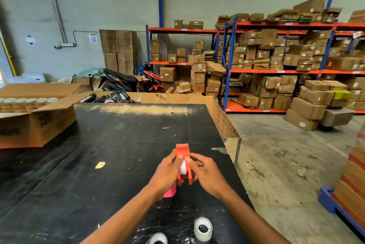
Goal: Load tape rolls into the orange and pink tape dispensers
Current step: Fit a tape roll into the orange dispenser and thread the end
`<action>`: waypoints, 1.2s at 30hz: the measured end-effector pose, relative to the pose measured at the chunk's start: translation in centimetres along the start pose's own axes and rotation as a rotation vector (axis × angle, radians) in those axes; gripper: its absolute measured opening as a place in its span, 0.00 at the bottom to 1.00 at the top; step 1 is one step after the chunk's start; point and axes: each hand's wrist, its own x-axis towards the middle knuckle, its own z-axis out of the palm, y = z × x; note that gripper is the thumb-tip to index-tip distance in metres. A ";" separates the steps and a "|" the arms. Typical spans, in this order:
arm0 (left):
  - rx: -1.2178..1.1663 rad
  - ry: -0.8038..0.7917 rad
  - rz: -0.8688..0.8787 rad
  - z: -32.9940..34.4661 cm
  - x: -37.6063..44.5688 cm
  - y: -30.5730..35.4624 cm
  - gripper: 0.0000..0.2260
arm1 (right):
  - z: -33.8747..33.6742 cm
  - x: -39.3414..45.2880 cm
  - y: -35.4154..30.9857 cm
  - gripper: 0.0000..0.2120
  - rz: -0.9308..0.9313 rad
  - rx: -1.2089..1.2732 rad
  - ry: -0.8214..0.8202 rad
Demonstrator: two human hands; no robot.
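Note:
Both hands hold the orange tape dispenser point(182, 151) above the black table point(118, 145). My left hand point(167, 172) grips its left side. My right hand point(207, 172) grips its right side, with the thumb on a white tape roll point(183, 167) seated inside the dispenser. The pink dispenser point(170, 191) lies on the table under my left wrist, mostly hidden. Two loose clear tape rolls lie at the near edge: one point(203, 229) at the right, one point(158, 239) cut off by the frame's bottom.
An open cardboard box point(37, 123) with several tape rolls point(29, 101) stands at the table's left. Black plastic wrap point(116, 97) lies at the far edge. The table's right edge drops to concrete floor. Shelves of cartons and two parked motorbikes stand behind.

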 end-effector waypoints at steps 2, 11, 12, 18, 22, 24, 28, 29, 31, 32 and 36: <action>-0.003 0.000 -0.048 -0.2 0.0 0.0 0.13 | 0.6 0.1 0.1 0.07 -0.010 -0.028 0.001; -0.046 0.198 -0.179 -5.4 0.3 -0.7 0.13 | -3.3 1.0 3.3 0.14 0.233 -0.342 0.159; -0.067 0.190 -0.188 -5.6 0.2 -0.7 0.12 | -2.9 0.9 4.0 0.16 0.274 -0.452 0.135; -0.206 0.130 -0.272 -4.8 -0.5 -1.5 0.10 | 1.1 1.7 6.8 0.21 0.386 -0.858 0.153; -0.235 0.095 -0.296 -4.9 -1.2 -1.8 0.09 | 1.3 1.0 6.2 0.26 0.387 -0.968 0.156; -0.245 0.081 -0.299 -4.8 -1.2 -1.7 0.10 | 0.8 0.5 4.6 0.22 0.326 -0.933 0.187; -0.252 0.025 -0.291 -3.1 -1.1 -1.3 0.12 | -0.6 -1.9 0.4 0.15 0.193 -0.251 0.073; -0.255 -0.005 -0.289 -2.5 -1.1 -1.1 0.12 | -0.6 -2.7 -0.6 0.12 0.182 -0.174 0.000; -0.265 -0.083 -0.289 -0.7 -1.2 -0.8 0.11 | -0.7 -4.2 -1.7 0.10 0.150 -0.166 -0.094; -0.268 -0.118 -0.285 0.1 -1.2 -0.6 0.11 | -0.8 -4.7 -2.1 0.10 0.133 -0.192 -0.110; -0.255 -0.187 -0.276 2.5 -1.5 -0.3 0.12 | -2.8 -6.6 -2.2 0.08 0.170 -0.162 0.007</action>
